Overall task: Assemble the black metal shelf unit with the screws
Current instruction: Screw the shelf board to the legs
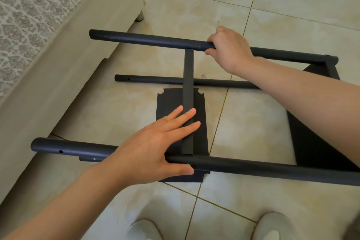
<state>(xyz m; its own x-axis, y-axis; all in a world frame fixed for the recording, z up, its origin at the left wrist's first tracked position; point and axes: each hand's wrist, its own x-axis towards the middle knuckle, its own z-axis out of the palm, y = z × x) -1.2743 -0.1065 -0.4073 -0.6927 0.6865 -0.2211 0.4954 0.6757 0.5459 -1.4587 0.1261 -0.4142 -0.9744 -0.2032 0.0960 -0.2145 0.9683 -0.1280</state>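
The black metal shelf unit lies on its side on the tiled floor. Its near pole (pixel 263 169) runs left to right in front of me, and its far pole (pixel 140 40) runs parallel above. A black shelf panel (pixel 188 87) stands edge-on between them, with another flat panel (pixel 171 101) below it. A third pole (pixel 155 80) lies lower behind. My left hand (pixel 157 146) lies flat with straight fingers on the panel, its thumb under the near pole beside a silver screw (pixel 188 165). My right hand (pixel 229 46) grips the far pole. A shelf (pixel 315 134) at the right end joins the poles.
A beige sofa (pixel 58 48) with a patterned cover borders the left side, its leg (pixel 139 15) at the back. My two white shoes (pixel 144 230) stand at the bottom edge. Several small screws (pixel 203 76) lie on the tiles behind the third pole.
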